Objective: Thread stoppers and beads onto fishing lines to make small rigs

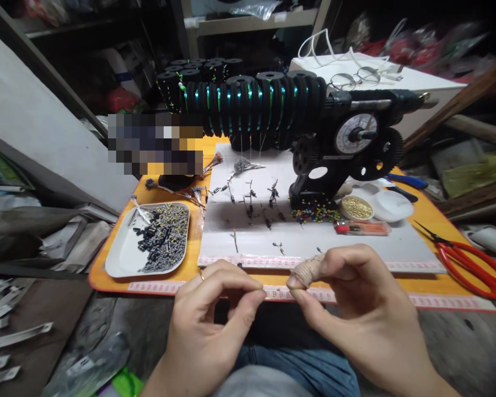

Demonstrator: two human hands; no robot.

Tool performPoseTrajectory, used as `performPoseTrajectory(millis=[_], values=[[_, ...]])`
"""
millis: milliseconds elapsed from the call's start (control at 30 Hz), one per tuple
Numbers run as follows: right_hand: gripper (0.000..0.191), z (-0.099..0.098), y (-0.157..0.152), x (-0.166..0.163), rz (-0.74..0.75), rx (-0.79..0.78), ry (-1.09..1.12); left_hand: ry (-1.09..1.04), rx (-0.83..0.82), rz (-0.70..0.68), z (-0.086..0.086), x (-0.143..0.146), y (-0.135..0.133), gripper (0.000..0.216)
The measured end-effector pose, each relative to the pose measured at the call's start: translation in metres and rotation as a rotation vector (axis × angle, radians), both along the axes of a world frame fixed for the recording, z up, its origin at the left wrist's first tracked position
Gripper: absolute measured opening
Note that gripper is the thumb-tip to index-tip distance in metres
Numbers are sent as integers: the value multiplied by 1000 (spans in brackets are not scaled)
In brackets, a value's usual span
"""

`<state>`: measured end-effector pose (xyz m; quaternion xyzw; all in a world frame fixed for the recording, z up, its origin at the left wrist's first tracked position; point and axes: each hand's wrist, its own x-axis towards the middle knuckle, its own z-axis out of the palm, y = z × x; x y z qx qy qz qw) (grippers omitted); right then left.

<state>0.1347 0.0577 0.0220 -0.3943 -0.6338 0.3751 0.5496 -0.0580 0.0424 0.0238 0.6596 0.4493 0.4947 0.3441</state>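
The left hand (213,320) has thumb and forefinger closed tight in a pinch, and the right hand (355,309) does the same, its forefinger wrapped in tan tape (308,269). The two pinches nearly meet at the lower centre of the frame. They close on a small item too fine to make out, hidden between the fingertips (256,288), just in front of the near edge of the orange board (438,215). A ring shows on the left hand.

Work this fine probably goes best with the pinches kept close together, the wrists steady over the lap, and the item lifted against the white sheet (314,242) so it stands out.

On that sheet, small dark and coloured bits lie scattered, with a heap of coloured beads (314,214) at the foot of a black machine (252,105). The machine carries a row of spools, gears and a dial (355,132). A white tray (119,259) of small dark pieces (165,237) sits at the lower left of the board. A round dish of gold bits (356,208) sits to the right of the beads, and red scissors (475,264) lie at the far right.

Pink measuring strips (231,260) run along the near edges. Their printing and the dial's marks are too small to read, and no brand shows.
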Motion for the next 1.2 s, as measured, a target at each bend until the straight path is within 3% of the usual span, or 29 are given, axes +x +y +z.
performPoseTrajectory(millis=[100, 200, 367, 633, 800, 900, 1067, 1200], values=[[38, 4, -1, -1, -7, 270, -196, 30, 19, 6, -3, 2, 2, 17], [32, 9, 1, -3, 66, 389, -390, 41, 50, 1, -5, 5, 4, 18], [30, 9, 2, -5, 140, 319, -264, -79, -7, -32, 0, 8, 3, 17], [43, -12, -5, -9, 86, 222, 6, -218, -129, -34, 3, 12, 2, 15], [46, -8, -4, -11, 42, 138, 81, -242, -141, -71, 4, 11, 3, 13], [38, 1, 0, -11, 72, 58, -35, -354, -224, -76, 4, 11, 5, 13], [23, 7, 5, -16, 101, 111, -210, -440, -284, -73, 0, 13, 6, 11], [22, 6, 5, -20, 1, 308, -316, -456, -325, -77, 1, 12, 6, 9]])
